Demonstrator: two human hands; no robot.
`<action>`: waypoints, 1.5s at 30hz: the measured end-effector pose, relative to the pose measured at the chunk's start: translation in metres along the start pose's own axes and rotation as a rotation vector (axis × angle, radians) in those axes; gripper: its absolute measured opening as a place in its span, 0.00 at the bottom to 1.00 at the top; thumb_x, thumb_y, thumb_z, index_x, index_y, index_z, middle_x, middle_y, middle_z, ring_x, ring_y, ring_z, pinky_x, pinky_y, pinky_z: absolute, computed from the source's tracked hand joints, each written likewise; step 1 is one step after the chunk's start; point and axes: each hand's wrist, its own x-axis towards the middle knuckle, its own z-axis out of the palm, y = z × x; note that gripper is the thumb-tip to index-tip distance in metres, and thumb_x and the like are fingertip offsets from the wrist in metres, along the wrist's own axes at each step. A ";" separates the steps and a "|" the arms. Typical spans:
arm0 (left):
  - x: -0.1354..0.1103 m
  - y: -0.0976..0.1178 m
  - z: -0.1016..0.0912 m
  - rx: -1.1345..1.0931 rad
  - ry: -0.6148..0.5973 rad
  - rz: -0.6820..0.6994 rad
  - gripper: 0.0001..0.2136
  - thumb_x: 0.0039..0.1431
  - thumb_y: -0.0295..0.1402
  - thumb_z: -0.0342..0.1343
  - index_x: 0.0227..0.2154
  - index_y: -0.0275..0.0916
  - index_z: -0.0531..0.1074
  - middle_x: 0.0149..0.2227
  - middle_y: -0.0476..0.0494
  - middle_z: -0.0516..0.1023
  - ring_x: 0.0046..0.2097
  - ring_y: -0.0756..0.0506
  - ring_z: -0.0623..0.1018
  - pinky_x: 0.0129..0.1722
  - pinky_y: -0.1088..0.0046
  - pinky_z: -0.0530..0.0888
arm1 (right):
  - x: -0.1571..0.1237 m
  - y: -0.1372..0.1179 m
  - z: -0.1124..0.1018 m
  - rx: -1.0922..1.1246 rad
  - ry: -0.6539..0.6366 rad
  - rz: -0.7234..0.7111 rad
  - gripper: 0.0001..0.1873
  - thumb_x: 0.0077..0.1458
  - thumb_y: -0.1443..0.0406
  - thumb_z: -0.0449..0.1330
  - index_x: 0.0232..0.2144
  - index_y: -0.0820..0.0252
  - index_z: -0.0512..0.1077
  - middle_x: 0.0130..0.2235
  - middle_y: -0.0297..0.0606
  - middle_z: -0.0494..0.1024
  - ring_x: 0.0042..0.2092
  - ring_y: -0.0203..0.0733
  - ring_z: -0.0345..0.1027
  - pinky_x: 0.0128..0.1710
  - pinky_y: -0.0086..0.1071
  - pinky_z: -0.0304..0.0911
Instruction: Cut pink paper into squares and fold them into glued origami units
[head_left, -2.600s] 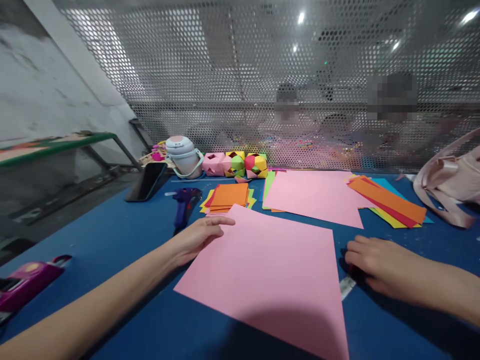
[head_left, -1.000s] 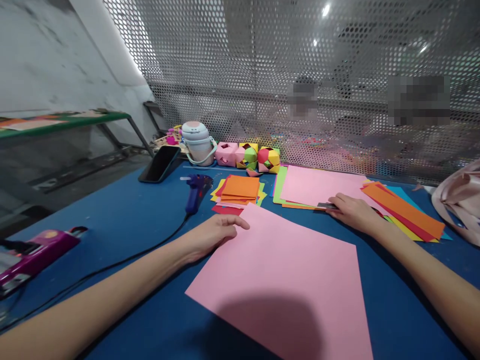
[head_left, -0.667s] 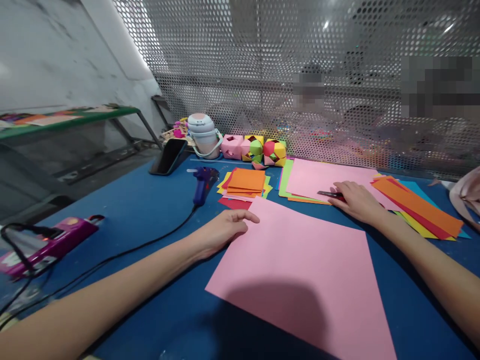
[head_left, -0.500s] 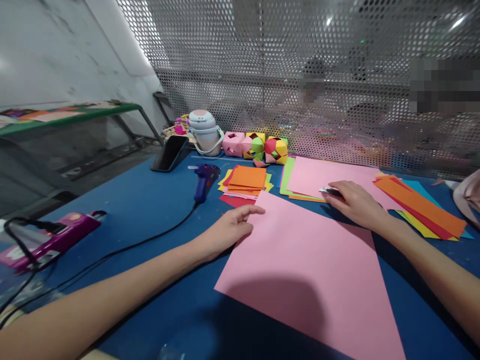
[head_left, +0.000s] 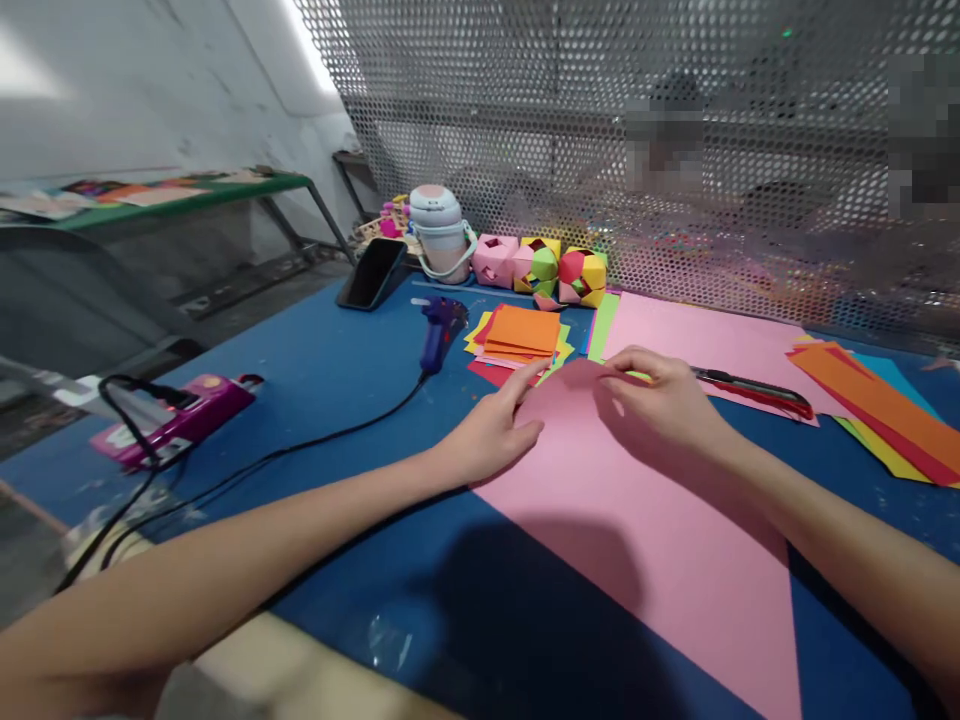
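Observation:
A large pink paper sheet (head_left: 660,530) lies turned at an angle on the blue table, its far end slightly raised. My left hand (head_left: 491,430) rests at its left edge, index finger stretched out and thumb apart. At the far edge, my right hand (head_left: 664,395) has its fingers bent and closed on the sheet; the exact contact is partly hidden. Just beyond that hand lies a utility knife (head_left: 757,388) with a red and black handle, on a second stack topped with pink paper (head_left: 697,325). Small orange squares (head_left: 521,330) top a pile beyond my left hand.
A blue glue gun (head_left: 436,335) stands left of the squares, its cord running to a purple power strip (head_left: 187,420). Behind are a phone (head_left: 373,273), a lidded bottle (head_left: 441,235) and folded paper cubes (head_left: 536,267). Coloured strips (head_left: 877,405) lie at right, before a perforated metal screen (head_left: 480,120).
My right hand has laid the utility knife down on the paper stack and moved left to the sheet's far edge. The sheet has turned, and the view has shifted.

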 end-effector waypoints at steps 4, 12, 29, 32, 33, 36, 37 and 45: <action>0.007 -0.008 -0.017 0.351 -0.063 0.154 0.18 0.50 0.27 0.52 0.46 0.37 0.69 0.41 0.44 0.74 0.41 0.45 0.72 0.42 0.72 0.66 | -0.015 0.002 -0.002 -0.110 0.074 -0.242 0.05 0.53 0.69 0.55 0.29 0.57 0.70 0.34 0.38 0.75 0.38 0.42 0.68 0.40 0.39 0.63; 0.011 -0.005 -0.040 0.448 -0.277 0.181 0.08 0.52 0.29 0.51 0.34 0.37 0.72 0.33 0.46 0.72 0.36 0.47 0.69 0.36 0.75 0.63 | -0.052 0.010 -0.004 -0.269 -0.044 -0.435 0.08 0.52 0.73 0.53 0.34 0.58 0.68 0.35 0.41 0.76 0.39 0.43 0.69 0.39 0.40 0.63; 0.001 0.006 -0.058 0.553 -0.522 0.222 0.04 0.50 0.26 0.53 0.27 0.37 0.72 0.29 0.47 0.70 0.34 0.48 0.68 0.39 0.74 0.62 | -0.091 0.003 -0.004 -0.631 -0.296 -0.735 0.12 0.55 0.74 0.49 0.37 0.59 0.69 0.35 0.41 0.78 0.37 0.44 0.68 0.43 0.42 0.58; -0.001 0.007 -0.061 0.551 -0.546 0.204 0.04 0.48 0.25 0.54 0.26 0.38 0.72 0.28 0.48 0.70 0.33 0.47 0.68 0.39 0.74 0.63 | -0.098 0.006 -0.008 -0.628 -0.316 -0.752 0.13 0.54 0.74 0.49 0.39 0.61 0.69 0.38 0.42 0.78 0.39 0.46 0.68 0.45 0.43 0.58; -0.002 0.007 -0.061 0.552 -0.552 0.206 0.04 0.48 0.25 0.54 0.26 0.38 0.72 0.27 0.48 0.70 0.33 0.48 0.68 0.39 0.74 0.63 | -0.101 0.007 -0.010 -0.629 -0.321 -0.752 0.13 0.54 0.74 0.49 0.40 0.61 0.69 0.39 0.42 0.78 0.40 0.46 0.68 0.46 0.44 0.58; -0.002 0.006 -0.059 0.563 -0.533 0.240 0.04 0.47 0.24 0.54 0.25 0.37 0.72 0.26 0.48 0.70 0.30 0.49 0.68 0.34 0.75 0.63 | -0.104 0.011 -0.012 -0.638 -0.309 -0.739 0.14 0.53 0.74 0.50 0.41 0.61 0.69 0.40 0.43 0.78 0.41 0.46 0.69 0.46 0.44 0.59; -0.001 0.005 -0.058 0.573 -0.498 0.254 0.04 0.48 0.24 0.53 0.25 0.36 0.72 0.26 0.48 0.70 0.29 0.50 0.67 0.33 0.76 0.62 | -0.104 0.012 -0.013 -0.638 -0.296 -0.732 0.15 0.53 0.75 0.50 0.41 0.61 0.69 0.40 0.43 0.78 0.41 0.46 0.69 0.45 0.44 0.60; 0.003 0.001 -0.057 0.633 -0.390 0.300 0.05 0.50 0.21 0.51 0.26 0.33 0.71 0.26 0.48 0.70 0.28 0.52 0.67 0.28 0.78 0.61 | -0.101 0.012 -0.012 -0.621 -0.239 -0.705 0.13 0.56 0.74 0.49 0.41 0.61 0.69 0.39 0.44 0.78 0.40 0.45 0.69 0.42 0.42 0.62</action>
